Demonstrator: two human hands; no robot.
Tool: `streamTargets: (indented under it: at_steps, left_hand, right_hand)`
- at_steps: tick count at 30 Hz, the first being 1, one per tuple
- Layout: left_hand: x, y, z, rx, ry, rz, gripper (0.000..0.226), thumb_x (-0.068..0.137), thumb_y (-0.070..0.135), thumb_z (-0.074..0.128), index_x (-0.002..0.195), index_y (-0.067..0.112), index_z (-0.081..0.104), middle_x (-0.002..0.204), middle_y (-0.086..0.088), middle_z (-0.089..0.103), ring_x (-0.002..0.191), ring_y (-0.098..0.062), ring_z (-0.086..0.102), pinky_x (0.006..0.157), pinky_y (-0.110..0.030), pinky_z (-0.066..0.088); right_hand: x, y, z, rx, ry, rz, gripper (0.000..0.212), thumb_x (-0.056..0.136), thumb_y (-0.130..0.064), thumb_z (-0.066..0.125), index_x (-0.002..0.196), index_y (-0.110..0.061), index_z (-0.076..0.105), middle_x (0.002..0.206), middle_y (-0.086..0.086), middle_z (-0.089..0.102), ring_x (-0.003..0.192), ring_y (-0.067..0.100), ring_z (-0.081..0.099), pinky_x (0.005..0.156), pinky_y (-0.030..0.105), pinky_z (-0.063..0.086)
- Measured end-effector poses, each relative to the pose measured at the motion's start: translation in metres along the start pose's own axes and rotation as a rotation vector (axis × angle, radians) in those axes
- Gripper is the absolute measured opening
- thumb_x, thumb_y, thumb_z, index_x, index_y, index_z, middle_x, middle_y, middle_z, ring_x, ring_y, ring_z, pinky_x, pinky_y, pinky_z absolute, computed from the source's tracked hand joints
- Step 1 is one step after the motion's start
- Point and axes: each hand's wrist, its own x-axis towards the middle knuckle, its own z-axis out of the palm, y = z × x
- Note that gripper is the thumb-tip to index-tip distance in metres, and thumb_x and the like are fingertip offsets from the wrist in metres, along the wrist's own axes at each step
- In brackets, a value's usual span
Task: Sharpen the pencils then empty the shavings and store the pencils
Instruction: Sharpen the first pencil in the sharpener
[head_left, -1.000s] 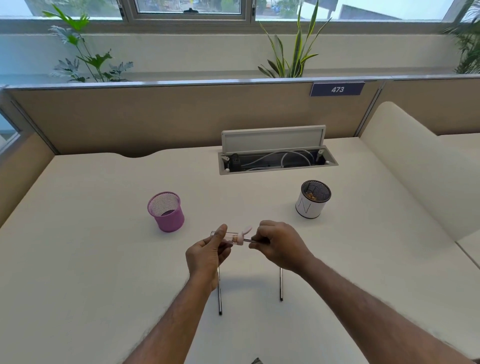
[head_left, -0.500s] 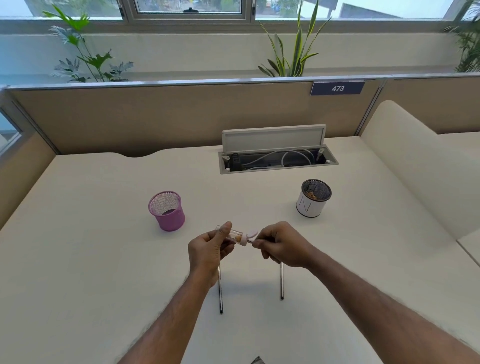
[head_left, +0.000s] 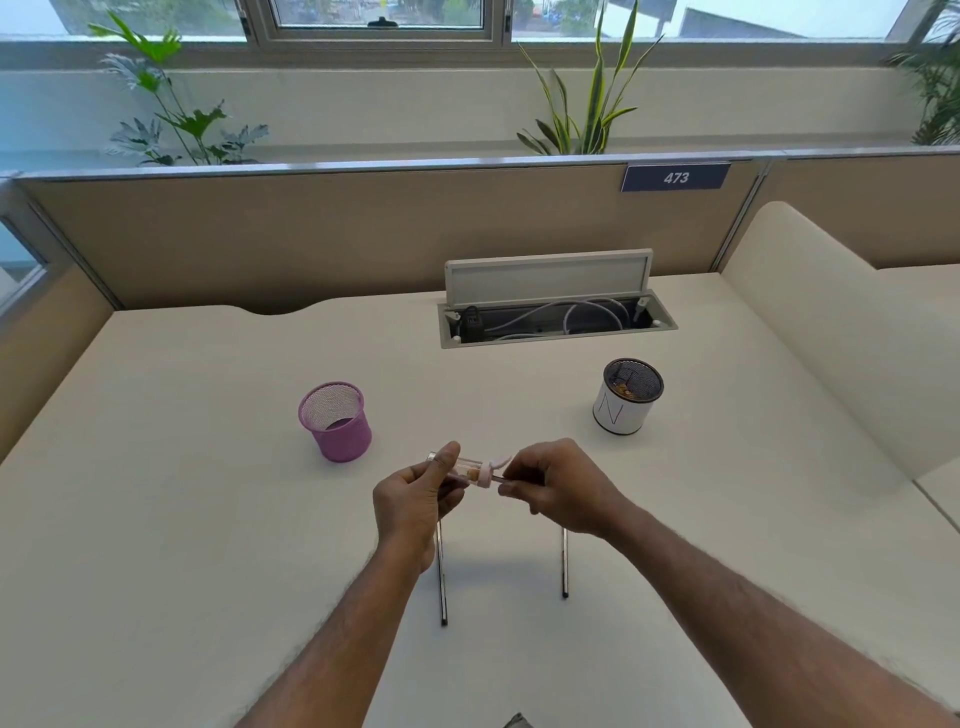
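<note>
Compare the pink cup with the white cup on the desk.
The pink mesh cup stands left of the hands and looks empty; the white cup stands right and holds brownish bits. The pink cup flares toward its rim; the white cup is straight-sided, dark-rimmed and marked N. Both stand upright, untouched.

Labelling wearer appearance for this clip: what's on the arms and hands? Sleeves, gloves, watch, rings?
Both forearms are bare as far as the frame shows: no sleeves in view. The left hand and right hand wear no gloves. No watch, bracelet or ring shows. Fine hair is visible along both forearms.
</note>
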Motion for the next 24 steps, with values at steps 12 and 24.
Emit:
streamTargets:
  at_steps: [12,24]
  left_hand:
    - [0.002,0.003,-0.002,0.036,-0.122,0.016,0.027,0.074,0.023,0.079,0.080,-0.003,0.071,0.077,-0.017,0.074,0.069,-0.022,0.071,0.061,-0.024,0.058]
    - [0.013,0.009,-0.017,-0.062,-0.005,-0.026,0.027,0.078,0.022,0.079,0.086,-0.003,0.070,0.077,-0.014,0.074,0.070,-0.020,0.070,0.062,-0.024,0.059]
  right_hand:
    - [0.000,-0.003,-0.009,0.324,-0.223,0.208,0.024,0.098,-0.016,0.057,0.081,-0.003,0.069,0.055,0.003,0.060,0.038,0.017,0.050,0.041,0.023,0.039]
    - [-0.026,0.024,-0.016,0.666,-0.027,0.338,0.016,0.093,-0.008,0.062,0.088,0.007,0.065,0.062,0.013,0.061,0.045,0.022,0.054,0.048,0.028,0.043]
